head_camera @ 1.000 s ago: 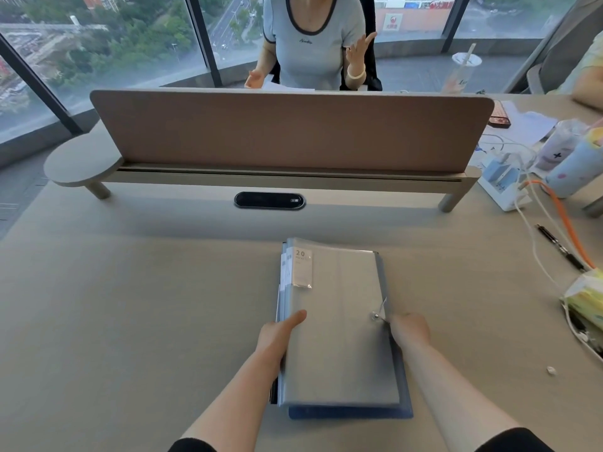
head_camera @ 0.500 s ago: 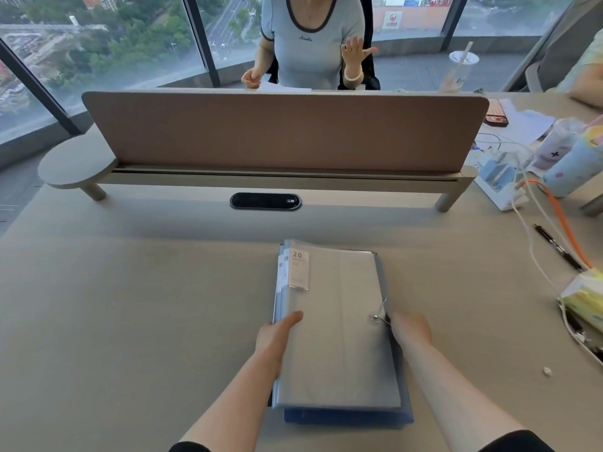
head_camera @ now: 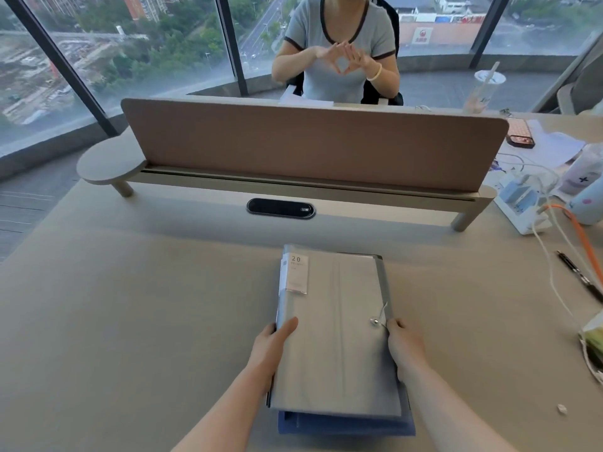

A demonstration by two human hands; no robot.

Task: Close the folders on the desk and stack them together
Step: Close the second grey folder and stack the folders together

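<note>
A stack of closed plastic folders (head_camera: 336, 337) lies flat on the beige desk (head_camera: 130, 321), just in front of the person. The top one is a pale grey, translucent folder with a small metal button and string clasp (head_camera: 376, 321) near its right edge. Under it a dark blue folder (head_camera: 346, 427) juts out at the near end, and thin edges of others show along the left side. A white label (head_camera: 297, 273) at the top folder's far left corner reads "20"; the smaller print below it is too fine to read. The left hand (head_camera: 272, 342) clamps the stack's left edge, thumb on top and fingers hidden beneath. The right hand (head_camera: 404, 345) grips the right edge beside the clasp, fingers curled under. Beyond the stack an oval black cable port (head_camera: 281, 208) sits in the desk, then a brown divider screen (head_camera: 310, 145).
</note>
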